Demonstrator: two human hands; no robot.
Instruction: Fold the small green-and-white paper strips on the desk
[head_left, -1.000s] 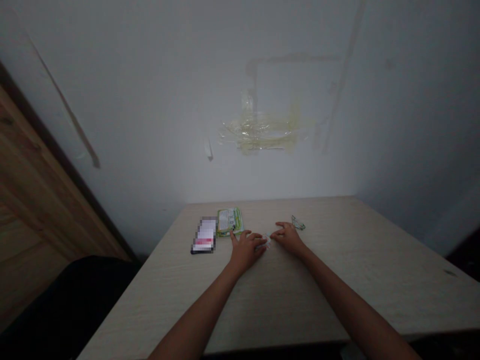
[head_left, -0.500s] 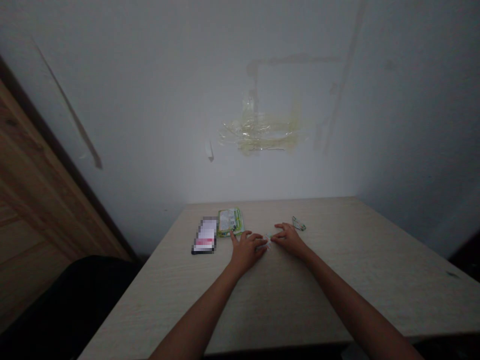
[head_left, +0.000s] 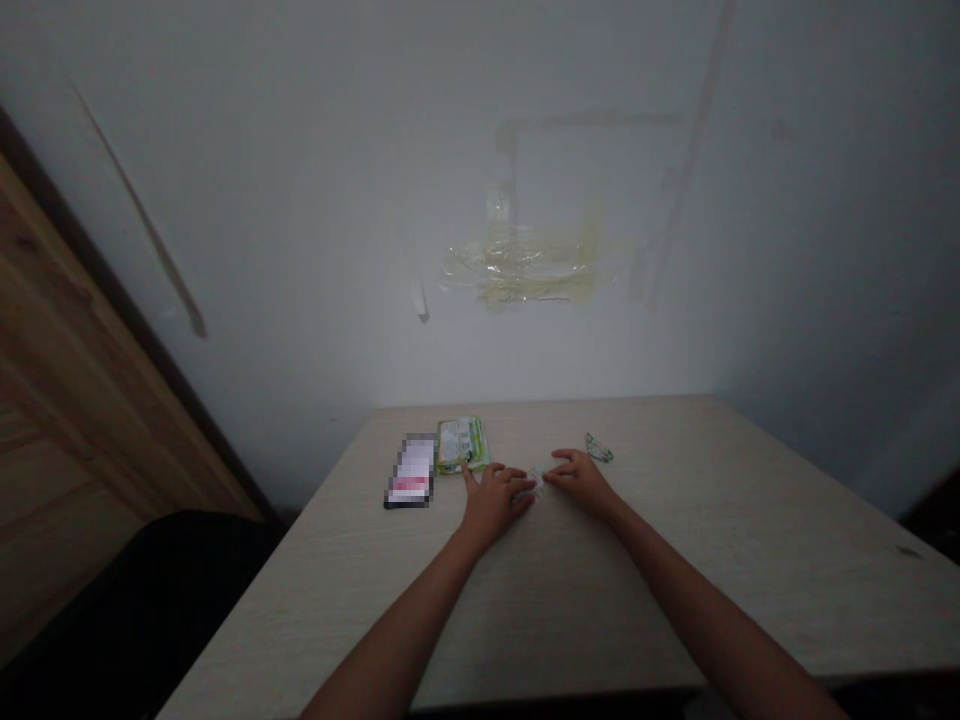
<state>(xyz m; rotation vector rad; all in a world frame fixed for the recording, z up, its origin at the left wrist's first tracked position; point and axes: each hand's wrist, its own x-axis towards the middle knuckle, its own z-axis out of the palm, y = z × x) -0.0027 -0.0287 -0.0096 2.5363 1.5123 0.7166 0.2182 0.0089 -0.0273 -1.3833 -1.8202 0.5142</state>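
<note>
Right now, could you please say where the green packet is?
In the head view, the green packet lies on the table, back left, just right of the pixelated object, beyond the left hand.

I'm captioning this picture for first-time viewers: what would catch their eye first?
Probably the shiny, yellowish patch, seemingly tape, on the wall above the table. Next, the left hand and right hand, close together at a small pale piece. Just beyond the left hand, a green packet lies beside a pixelated, phone-like object.
</note>
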